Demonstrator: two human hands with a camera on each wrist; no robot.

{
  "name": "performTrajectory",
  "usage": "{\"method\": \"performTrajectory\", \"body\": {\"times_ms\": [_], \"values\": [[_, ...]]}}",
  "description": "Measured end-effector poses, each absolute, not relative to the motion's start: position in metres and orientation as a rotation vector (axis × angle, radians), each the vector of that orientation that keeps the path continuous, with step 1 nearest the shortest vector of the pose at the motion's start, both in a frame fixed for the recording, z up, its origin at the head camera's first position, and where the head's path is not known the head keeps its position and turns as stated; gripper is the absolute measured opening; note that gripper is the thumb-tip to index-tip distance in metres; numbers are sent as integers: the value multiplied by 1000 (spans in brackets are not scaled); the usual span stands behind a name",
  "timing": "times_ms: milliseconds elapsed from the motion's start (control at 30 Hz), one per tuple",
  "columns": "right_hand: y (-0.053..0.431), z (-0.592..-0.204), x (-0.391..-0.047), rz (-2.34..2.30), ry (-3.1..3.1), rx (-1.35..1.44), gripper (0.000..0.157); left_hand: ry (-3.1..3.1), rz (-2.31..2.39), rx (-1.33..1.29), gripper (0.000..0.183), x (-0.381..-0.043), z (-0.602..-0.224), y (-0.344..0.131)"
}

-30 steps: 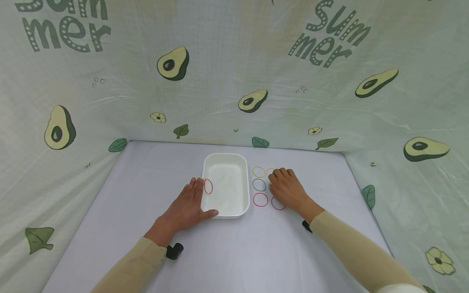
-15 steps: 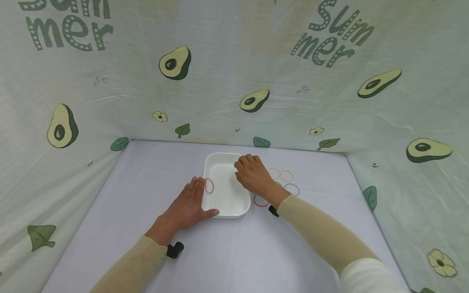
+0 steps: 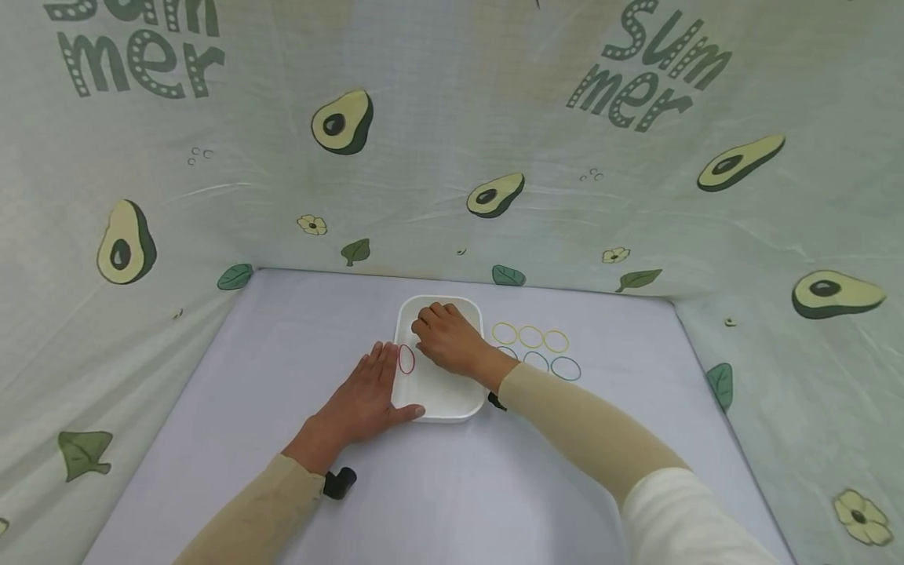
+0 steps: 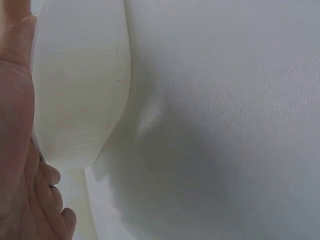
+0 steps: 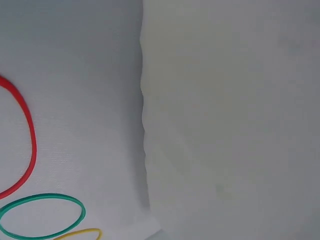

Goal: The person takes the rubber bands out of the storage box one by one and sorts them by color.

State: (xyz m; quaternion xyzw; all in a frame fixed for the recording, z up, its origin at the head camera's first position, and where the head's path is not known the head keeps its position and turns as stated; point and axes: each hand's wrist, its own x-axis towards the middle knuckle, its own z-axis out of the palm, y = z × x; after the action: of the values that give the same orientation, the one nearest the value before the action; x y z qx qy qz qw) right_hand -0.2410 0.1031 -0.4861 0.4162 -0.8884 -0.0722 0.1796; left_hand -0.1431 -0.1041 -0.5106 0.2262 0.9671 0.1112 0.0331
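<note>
A white tray [image 3: 441,400] stands mid-table in the head view, with a red rubber band [image 3: 413,366] by its left wall. My left hand [image 3: 356,404] lies along the tray's left side, its fingers straight and the thumb over the near left corner. In the left wrist view, the palm and fingers of the left hand [image 4: 20,125] run along the tray's outer wall [image 4: 82,85]. Over the tray, the fingers of my right hand [image 3: 452,341] curl downward; their tips are hidden, so I cannot tell whether they pinch a band. The right wrist view leaves this hand out.
Right of the tray lie yellow rubber bands [image 3: 544,336] in a row, with green-blue bands [image 3: 579,369] in a nearer row, partly behind my right forearm. The right wrist view shows a red band [image 5: 33,145] and a green band [image 5: 82,212]. A patterned cloth [image 3: 417,157] hangs behind.
My right hand has moved left from the rubber bands to above the tray. Its forearm now covers where red bands showed. The left hand has stayed at the tray.
</note>
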Motion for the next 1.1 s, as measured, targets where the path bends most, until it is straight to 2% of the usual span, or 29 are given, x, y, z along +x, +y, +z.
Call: {"method": "performTrajectory", "body": {"times_ms": [467,833,1100], "values": [[87,-507,-249,-262,-2527,1204,26,3002,335,774,115,-145,-512,-106],[85,-516,-250,-299,-2512,1271,18,2981,315,746,117,-145,-514,-106],[84,-517,-249,-275,-2472,1295,20,2996,298,753,116,-145,-514,-107]]}}
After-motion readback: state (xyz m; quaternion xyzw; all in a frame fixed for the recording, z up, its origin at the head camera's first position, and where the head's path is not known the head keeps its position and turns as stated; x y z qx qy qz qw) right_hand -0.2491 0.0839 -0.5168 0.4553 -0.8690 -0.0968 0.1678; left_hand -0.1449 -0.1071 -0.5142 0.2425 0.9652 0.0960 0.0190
